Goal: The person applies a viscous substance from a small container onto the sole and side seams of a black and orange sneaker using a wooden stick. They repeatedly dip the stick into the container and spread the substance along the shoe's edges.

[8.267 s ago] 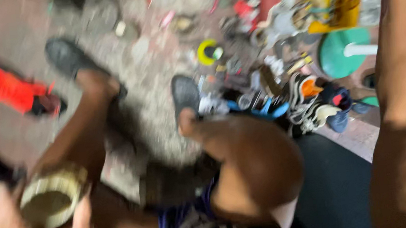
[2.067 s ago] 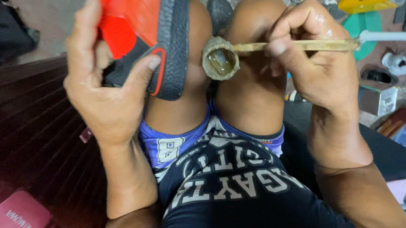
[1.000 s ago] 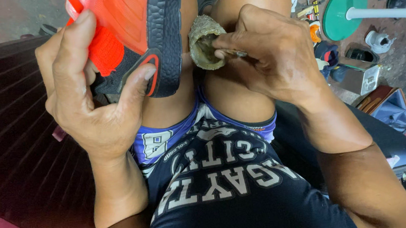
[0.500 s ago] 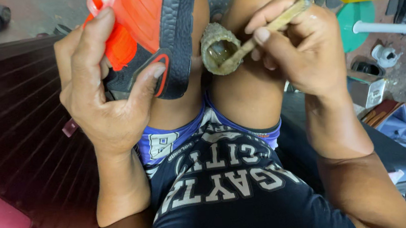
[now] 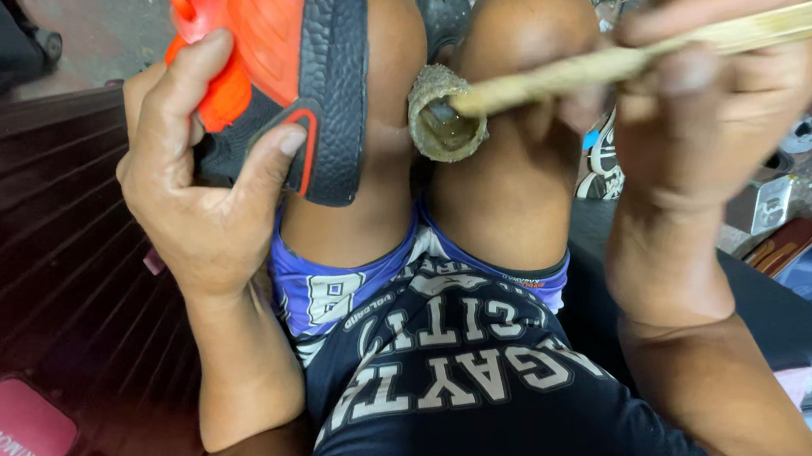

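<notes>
Shoe (image 5: 289, 69) first, being the biggest thing in hand: an orange trainer with a thick black sole, gripped by the left hand (image 5: 207, 199), thumb pressed on the sole edge and fingers wrapped over the orange upper, held above the left knee just as it was half a second ago. What has changed lies on the other side. The right hand (image 5: 714, 95) has swung outward and up, so that the long pale stick (image 5: 648, 47) now lies nearly level, where a moment before it slanted steeply, and its tip sits inside the mouth of the small round tin (image 5: 444, 113) wedged between the two knees (the tin itself has not shifted). Judging by this, the stick is being loaded from the tin while the sole waits, turned toward it. The right hand's fingers are curled and pressed together around the stick, though motion blur hides how the thumb lies. Room is tight: the sole's edge stands just beside the tin, a dark ribbed suitcase (image 5: 31, 298) walls off the left, and cluttered floor with a small box (image 5: 766, 205) lies to the right, leaving the open way upward and to the right.
</notes>
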